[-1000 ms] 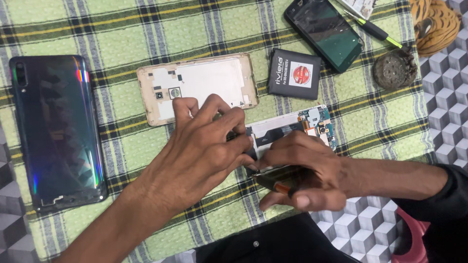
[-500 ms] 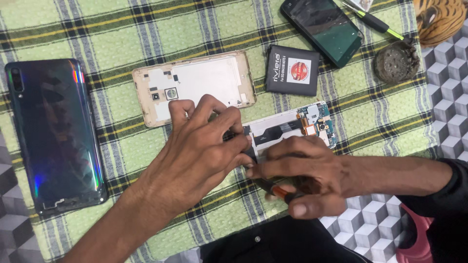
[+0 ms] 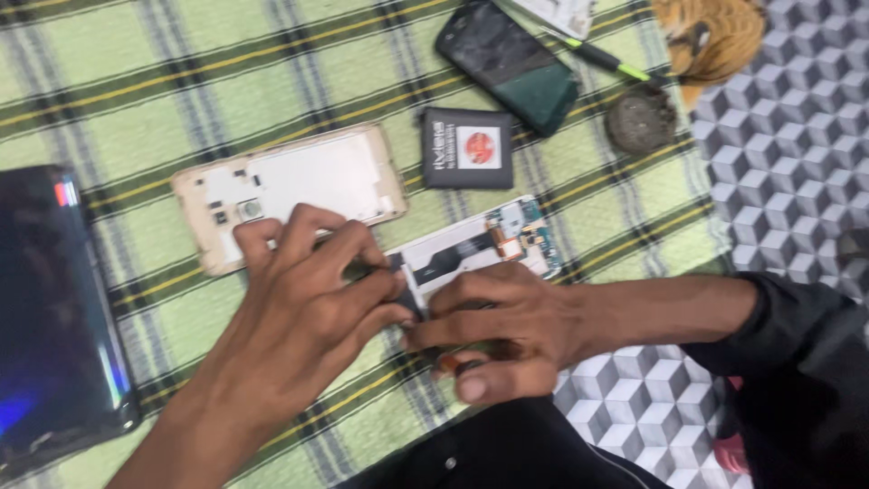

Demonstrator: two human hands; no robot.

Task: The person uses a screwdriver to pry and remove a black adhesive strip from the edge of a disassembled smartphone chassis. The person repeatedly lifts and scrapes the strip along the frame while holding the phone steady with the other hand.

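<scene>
Green plaid cloth (image 3: 136, 100) over cube-patterned flooring (image 3: 797, 163) carries 2 hands (image 3: 299, 317), each grip pinching the opened phone (image 3: 471, 254).

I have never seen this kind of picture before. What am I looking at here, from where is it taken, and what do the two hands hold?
The picture comes from a camera worn on a person's head, looking down at that person's own bare hands. There is no machine. The left hand and the right hand meet over an opened phone body, white inside with small coloured parts showing; both grip it near its lower end. Everything lies on a green checked cloth. Around it are a beige phone frame, a black square battery, a dark phone with a cracked screen, a large glossy dark phone at the left, and a round dark disc.
</scene>
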